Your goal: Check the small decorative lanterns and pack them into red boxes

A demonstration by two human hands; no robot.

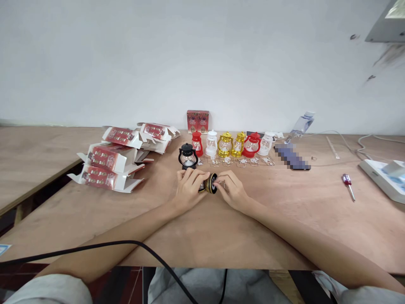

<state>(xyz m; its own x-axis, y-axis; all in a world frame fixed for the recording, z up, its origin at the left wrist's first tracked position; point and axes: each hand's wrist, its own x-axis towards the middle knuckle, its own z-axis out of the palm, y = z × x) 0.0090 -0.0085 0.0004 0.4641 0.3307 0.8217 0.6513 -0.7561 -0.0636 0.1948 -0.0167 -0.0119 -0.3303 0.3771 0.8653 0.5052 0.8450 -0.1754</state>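
Note:
My left hand (190, 185) is wrapped round a small bronze-coloured lantern (209, 184), which lies on its side with its dark base facing right. At that base, my right hand (232, 190) has its thumb and index finger pinched together; what they hold, if anything, is too small to make out. A black lantern (187, 157) stands upright just behind my left hand. Behind my hands, red, white and gold lanterns (225, 145) stand in a row, with small metal pieces (241, 162) laid in front of them.
Opened red-and-white boxes (103, 158) pile up at the left. Two red boxes (198, 121) stand by the wall. Towards the right are a tilted bottle (300, 126), a blurred-out flat object (291, 157), a screwdriver (348, 185) and a white power strip (384, 179). A black cable (126, 242) crosses the near left.

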